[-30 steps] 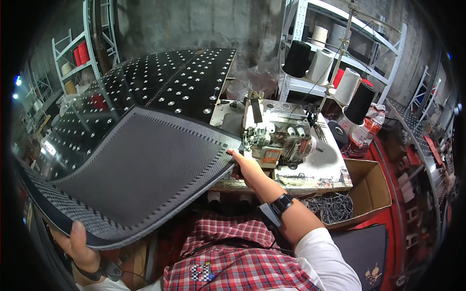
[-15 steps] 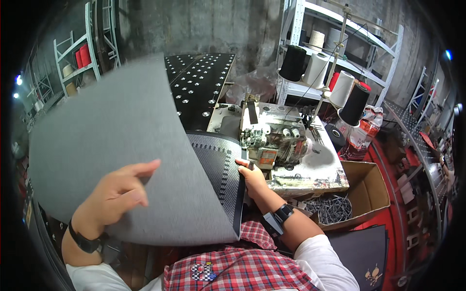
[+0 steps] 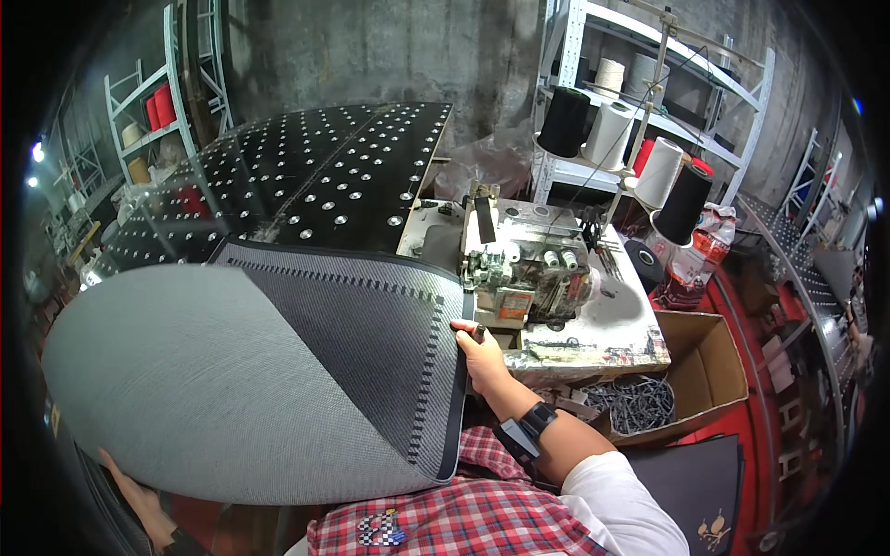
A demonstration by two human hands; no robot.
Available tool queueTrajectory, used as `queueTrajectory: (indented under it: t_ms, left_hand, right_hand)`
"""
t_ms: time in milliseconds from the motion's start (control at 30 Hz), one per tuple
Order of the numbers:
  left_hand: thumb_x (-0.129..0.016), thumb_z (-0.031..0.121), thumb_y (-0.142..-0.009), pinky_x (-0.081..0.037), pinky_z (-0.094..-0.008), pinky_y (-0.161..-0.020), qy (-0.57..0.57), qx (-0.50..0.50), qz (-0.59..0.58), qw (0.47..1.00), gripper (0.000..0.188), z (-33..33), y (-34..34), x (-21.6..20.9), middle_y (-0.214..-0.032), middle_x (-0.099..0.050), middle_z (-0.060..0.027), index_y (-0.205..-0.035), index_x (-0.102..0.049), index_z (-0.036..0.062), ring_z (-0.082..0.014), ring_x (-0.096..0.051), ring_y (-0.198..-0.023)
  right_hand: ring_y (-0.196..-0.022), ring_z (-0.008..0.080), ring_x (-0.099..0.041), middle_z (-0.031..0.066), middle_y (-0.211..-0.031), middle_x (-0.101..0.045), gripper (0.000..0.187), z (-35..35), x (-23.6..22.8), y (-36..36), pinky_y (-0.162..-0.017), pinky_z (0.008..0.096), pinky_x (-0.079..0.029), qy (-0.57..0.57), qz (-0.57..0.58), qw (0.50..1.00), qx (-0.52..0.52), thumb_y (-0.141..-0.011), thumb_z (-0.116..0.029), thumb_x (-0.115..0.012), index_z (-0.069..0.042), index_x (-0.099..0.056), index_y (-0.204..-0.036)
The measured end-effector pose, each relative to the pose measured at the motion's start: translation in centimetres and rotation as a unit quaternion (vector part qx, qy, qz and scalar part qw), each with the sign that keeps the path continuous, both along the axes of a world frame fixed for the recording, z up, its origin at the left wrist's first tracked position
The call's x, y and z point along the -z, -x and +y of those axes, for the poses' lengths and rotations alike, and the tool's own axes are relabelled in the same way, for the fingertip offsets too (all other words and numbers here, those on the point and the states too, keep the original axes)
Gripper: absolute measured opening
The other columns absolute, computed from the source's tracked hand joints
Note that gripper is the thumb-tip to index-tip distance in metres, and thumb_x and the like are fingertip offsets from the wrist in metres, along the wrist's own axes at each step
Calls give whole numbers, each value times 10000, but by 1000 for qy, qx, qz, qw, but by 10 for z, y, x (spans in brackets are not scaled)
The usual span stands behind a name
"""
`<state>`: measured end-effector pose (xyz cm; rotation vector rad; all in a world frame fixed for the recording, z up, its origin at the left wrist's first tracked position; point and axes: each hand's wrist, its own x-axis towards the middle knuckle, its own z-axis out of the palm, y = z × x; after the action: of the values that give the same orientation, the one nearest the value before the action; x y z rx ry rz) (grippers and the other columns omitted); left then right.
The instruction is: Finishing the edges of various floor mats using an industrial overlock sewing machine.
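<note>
A floor mat (image 3: 357, 366) with a dark ribbed face, a dashed border pattern and a black bound edge lies in front of me, its grey backing (image 3: 176, 371) folded over on the left. My right hand (image 3: 486, 360) is closed on the mat's right edge, just below the overlock sewing machine (image 3: 528, 259). Something small and black shows at its fingers; its kind is unclear. At the lower left, my left hand (image 3: 134, 493) is against the mat's rolled outer side, a finger stretched out along it. The mat hides part of that hand.
A black table with shiny studs (image 3: 315, 176) stands behind the mat. Thread cones (image 3: 607, 134) rise beyond the machine. A cardboard box (image 3: 700, 371) of dark scraps (image 3: 635, 403) sits right of my arm. Dark mats (image 3: 686, 482) lie at the lower right.
My left hand has dropped from above the grey backing to the lower left. The mat's raised flap has sunk and curled, uncovering the studded table and more patterned face. My right hand keeps its grip.
</note>
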<state>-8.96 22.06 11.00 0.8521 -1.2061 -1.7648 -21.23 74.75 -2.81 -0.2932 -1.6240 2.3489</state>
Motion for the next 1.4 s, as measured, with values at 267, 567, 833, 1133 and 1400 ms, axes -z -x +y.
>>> queueTrajectory:
  t_ms: [267, 567, 833, 1133, 1400]
  left_hand:
    - [-523, 535, -730, -220, -406, -974, 32, 56, 9, 998, 826, -41, 5, 49, -1316, -250, -148, -1293, -213, 17, -279, -256, -1197]
    - [-543, 506, -734, -246, -368, -958, 4, 118, 29, 993, 793, -4, 51, 58, -1289, -305, -141, -1270, -258, -5, -257, -309, -1165]
    - [-610, 492, -684, -303, -427, -917, 21, 138, 25, 990, 889, 36, 91, 58, -1254, -319, -162, -1278, -176, -7, -290, -344, -1129]
    - [-544, 470, -747, -254, -389, -951, 138, 159, -37, 977, 844, 64, 116, 42, -1315, -244, -159, -1316, -106, 27, -281, -292, -1177]
    - [-388, 377, -858, -234, -353, -968, 347, 302, 270, 846, 603, 200, 71, -50, -1329, -234, -120, -1307, -172, 37, -233, -276, -1192]
  right_hand:
    - [-744, 77, -466, 10, -830, -543, 166, -15, 10, -19, -713, 198, -371, -127, -1, 992, -1, -809, -40, -460, -16, -556, -942]
    - [-708, 39, -441, -23, -807, -510, 131, -35, 5, -71, -653, 176, -375, -155, -67, 982, -83, -795, -66, -526, -43, -542, -923]
    - [-748, 60, -464, 1, -823, -519, 152, -36, 13, -85, -684, 192, -385, -86, -87, 986, -116, -782, -90, -545, -37, -514, -921]
    - [-653, 53, -439, -15, -751, -485, 117, -28, 64, -79, -598, 178, -375, -166, 28, 976, -136, -816, -63, -502, -49, -489, -932]
    - [-653, 27, -401, -33, -765, -453, 92, -32, 5, -97, -596, 159, -357, -68, -88, 984, -138, -825, -58, -496, -63, -479, -916]
